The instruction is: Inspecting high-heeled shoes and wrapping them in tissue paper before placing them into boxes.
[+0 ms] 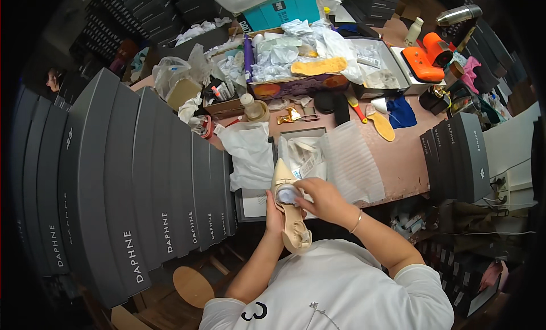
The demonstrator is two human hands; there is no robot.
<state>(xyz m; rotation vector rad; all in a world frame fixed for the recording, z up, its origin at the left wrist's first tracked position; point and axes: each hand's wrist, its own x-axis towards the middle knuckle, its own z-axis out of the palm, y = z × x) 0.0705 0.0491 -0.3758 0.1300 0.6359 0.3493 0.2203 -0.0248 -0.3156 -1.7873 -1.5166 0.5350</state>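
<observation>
- cream shoe (pixel 282 172) with a pointed toe, held in front of your chest at the near edge of the table; its toe points away from you, over an open box, and its heel end comes back toward your white shirt (pixel 347 290).
- your left hand (pixel 275 215) is wrapped around the shoe's side from beneath, grasping it.
- your right hand (pixel 323 198), with a thin bracelet (pixel 358 221) at the wrist, has its curled fingers at the shoe's opening, touching pale stuffing (pixel 286 196); whether they pinch it cannot be told.
- the open box (pixel 250 209) is dark outside and pale inside, with white wrapping in it.
- white tissue (pixel 245 145) spreads over its left side, and a ribbed translucent sheet (pixel 354 165) lies to its right.
- farther back on the pinkish table (pixel 405 166) are a brush (pixel 357 109) with a red and yellow handle, a yellow insole (pixel 381 125) and a blue cloth (pixel 402 112).
- behind these, a carton heaped with crumpled paper (pixel 276 57); at its right, an orange device (pixel 425 61).
- dark grey boxes (pixel 116 188) stand tall at your left.
</observation>
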